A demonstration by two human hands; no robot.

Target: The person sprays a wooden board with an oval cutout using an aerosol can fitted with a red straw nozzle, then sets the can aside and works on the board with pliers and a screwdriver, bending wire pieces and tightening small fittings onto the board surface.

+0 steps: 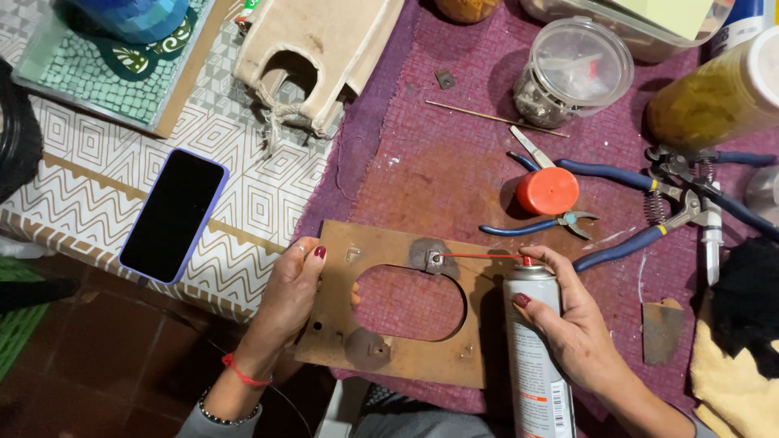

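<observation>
My left hand [286, 300] grips the left edge of a rusty brown metal plate [389, 357] with a large rounded opening in its middle. It lies on a purple cloth [438, 170] at the table's near edge. My right hand [572, 324] holds a silver spray can [535, 365] upright, with a finger near its top. A thin red straw [479, 256] runs left from the nozzle. Its tip meets a small grey fitting [432, 259] on the plate's upper rim, inside a darker wet patch. A second round stain [367, 347] marks the lower part of the plate.
An orange cap [548, 191] lies among blue-handled pliers [625, 174] and cutters [698, 199] to the right. A clear lidded jar [572, 71], a yellow container [718, 93], a thin stick [487, 118], a phone [173, 215] on patterned cloth, and a small wooden house [324, 49] are also here. Yellow and black cloths [742, 349] lie far right.
</observation>
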